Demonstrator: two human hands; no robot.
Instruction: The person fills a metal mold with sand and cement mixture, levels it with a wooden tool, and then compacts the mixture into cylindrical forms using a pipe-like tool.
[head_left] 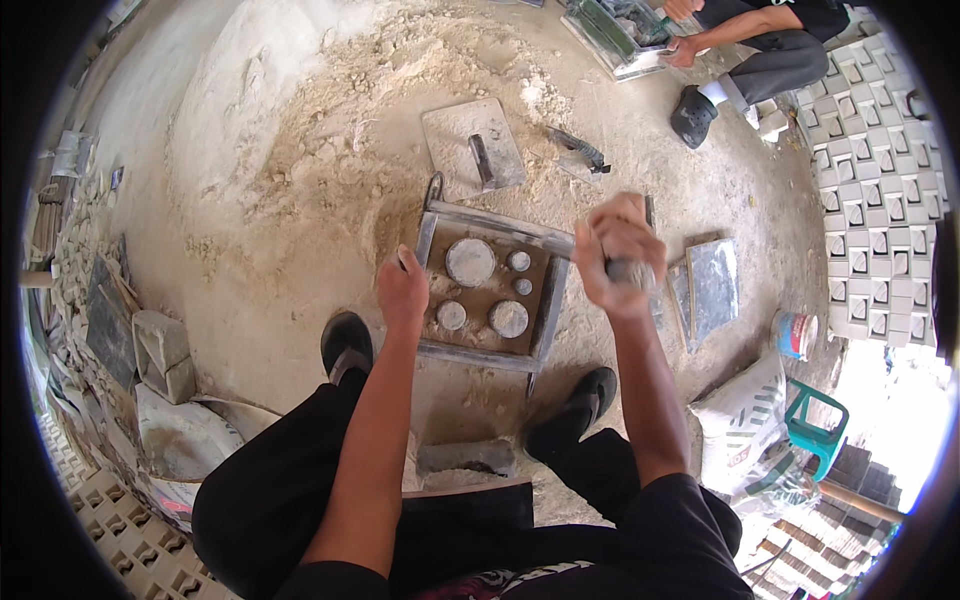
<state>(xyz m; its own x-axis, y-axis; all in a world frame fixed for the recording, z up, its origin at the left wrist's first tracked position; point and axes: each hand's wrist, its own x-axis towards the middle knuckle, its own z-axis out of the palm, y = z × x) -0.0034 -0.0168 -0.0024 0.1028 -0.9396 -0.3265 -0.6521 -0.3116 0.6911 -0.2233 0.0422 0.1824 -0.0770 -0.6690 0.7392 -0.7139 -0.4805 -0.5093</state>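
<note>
A rectangular wooden moulding frame [500,227] lies on the ground between my feet, filled with brown sand [478,300]. Several pale round discs, such as the largest disc [471,262], sit in the sand. My left hand [403,292] is closed at the frame's left side, with a small dark bit showing by the thumb; the fingers hide what it grips. Over the frame's right edge, my right hand [620,255] is curled round a greyish thing [630,270], smeared by motion and too unclear to name.
Beyond the frame lie a square float [450,135] with a handle, a dark-handled tool [580,150] and loose sand [350,130]. Flat plates [712,280], a bucket [797,335], a sack [745,420] and a green stool [820,420] stand right. Another person's hands [683,50] hold a box.
</note>
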